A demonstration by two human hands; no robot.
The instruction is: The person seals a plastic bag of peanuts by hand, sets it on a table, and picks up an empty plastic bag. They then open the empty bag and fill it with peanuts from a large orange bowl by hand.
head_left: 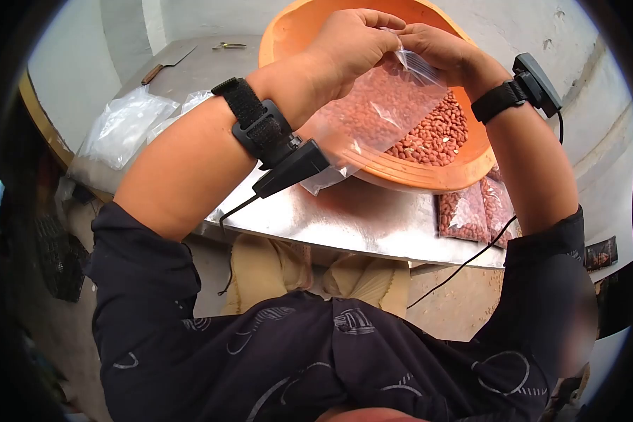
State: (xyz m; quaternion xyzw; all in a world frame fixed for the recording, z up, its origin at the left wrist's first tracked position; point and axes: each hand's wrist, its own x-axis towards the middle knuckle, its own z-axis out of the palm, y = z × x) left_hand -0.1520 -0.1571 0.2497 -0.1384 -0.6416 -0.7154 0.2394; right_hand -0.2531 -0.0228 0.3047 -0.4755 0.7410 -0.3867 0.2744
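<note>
Evidently the clear plastic zip bag of red-skinned peanuts is at its sealing step: the left hand and the right hand, almost touching, both pinch its top strip. To seal it well, I judge, press firmly along the whole strip, with the bag upright and no nuts caught in it. It hangs below the fingers, over the round orange plastic basin on the shiny metal worktop.

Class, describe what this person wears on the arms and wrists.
Left hand and right hand are bare. A black strap on each wrist carries a black boxy device trailing a thin black cable. Dark sleeves cover the upper arms.
</note>
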